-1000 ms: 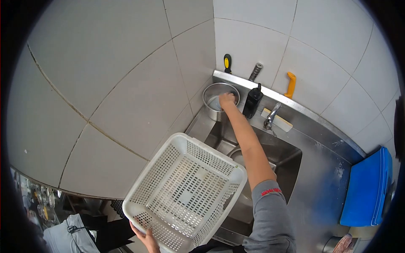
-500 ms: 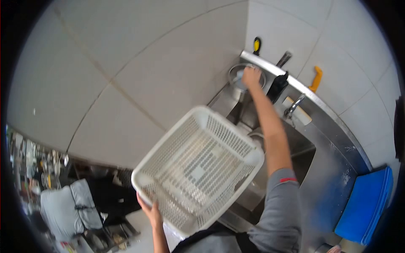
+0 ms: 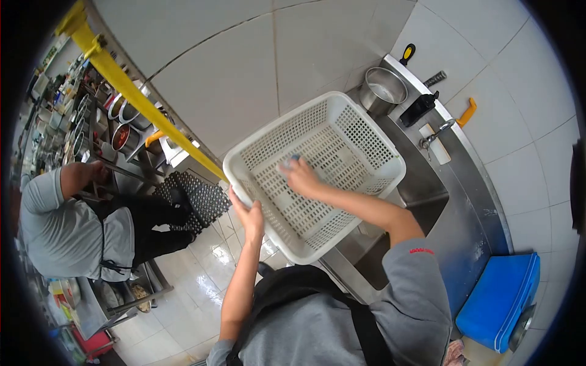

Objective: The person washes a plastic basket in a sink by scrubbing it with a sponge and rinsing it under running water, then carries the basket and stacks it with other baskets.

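Two hands engage one white perforated basket [image 3: 361, 135], positioned over the left part of the sink [image 3: 421, 183]; whether it also rests on the sink edge cannot be told. The left grip [image 3: 249, 218] is closed on the basket's near-left rim. The right grip [image 3: 303, 181] is inside the basket, closed on a small blue-grey item [image 3: 295, 157] too blurred to identify. Step in hand, as judged: right-hand work inside the basket, with left-hand support. The next move calls for a firm rim hold and right-hand clearance from the side walls.

Beyond the basket's far-right corner, a steel pot [image 3: 378, 105], a black bottle [image 3: 419, 110] and a faucet [image 3: 444, 129] line the far side of the steel surface [image 3: 467, 213]. A blue box [image 3: 497, 299] is at near right. Another person [image 3: 67, 219] stands at left, well apart.

Writing: red lettering [image 3: 421, 251] on the right sleeve [image 3: 415, 271] is too small to read; no brand is legible on the bottle or box.
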`<action>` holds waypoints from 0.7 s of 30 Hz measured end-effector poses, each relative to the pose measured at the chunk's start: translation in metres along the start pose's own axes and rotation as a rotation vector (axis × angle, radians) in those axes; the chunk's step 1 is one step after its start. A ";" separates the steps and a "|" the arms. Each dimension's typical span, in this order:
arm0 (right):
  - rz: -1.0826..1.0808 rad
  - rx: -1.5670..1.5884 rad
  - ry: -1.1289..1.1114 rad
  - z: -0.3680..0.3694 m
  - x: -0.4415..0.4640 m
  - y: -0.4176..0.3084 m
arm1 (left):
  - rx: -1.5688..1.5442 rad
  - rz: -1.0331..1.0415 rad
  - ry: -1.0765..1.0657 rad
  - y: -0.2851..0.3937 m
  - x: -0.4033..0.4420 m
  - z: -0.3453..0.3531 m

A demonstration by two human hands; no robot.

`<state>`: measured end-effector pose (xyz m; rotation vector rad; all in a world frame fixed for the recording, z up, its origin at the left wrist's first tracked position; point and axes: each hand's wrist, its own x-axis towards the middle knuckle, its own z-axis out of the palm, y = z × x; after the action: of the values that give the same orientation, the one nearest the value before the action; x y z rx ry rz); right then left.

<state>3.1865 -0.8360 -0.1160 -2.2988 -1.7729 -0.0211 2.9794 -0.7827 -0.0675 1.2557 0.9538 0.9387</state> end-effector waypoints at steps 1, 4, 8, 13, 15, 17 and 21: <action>-0.073 0.056 -0.034 -0.001 -0.007 -0.004 | -0.033 -0.015 -0.005 0.008 0.000 0.002; 0.019 -0.108 -0.048 0.027 0.009 0.056 | 0.038 -0.011 0.006 -0.009 -0.001 0.004; 0.576 0.044 0.123 0.045 0.023 0.011 | 0.021 0.050 0.047 -0.016 -0.012 0.014; 0.230 -0.032 0.024 0.029 0.027 0.026 | -0.015 0.062 0.039 -0.013 -0.008 0.014; 0.164 -0.079 0.013 0.035 0.026 0.001 | 0.045 0.098 0.054 -0.016 -0.009 0.013; 0.111 -0.132 0.015 0.038 0.023 -0.035 | 0.047 0.098 0.053 -0.017 -0.007 0.013; 0.095 -0.081 0.147 0.046 0.017 -0.019 | -0.054 0.043 0.034 -0.010 -0.011 0.013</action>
<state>3.1671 -0.8061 -0.1544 -2.3678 -1.6180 -0.2427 2.9890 -0.7979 -0.0754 1.2223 0.9247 1.0162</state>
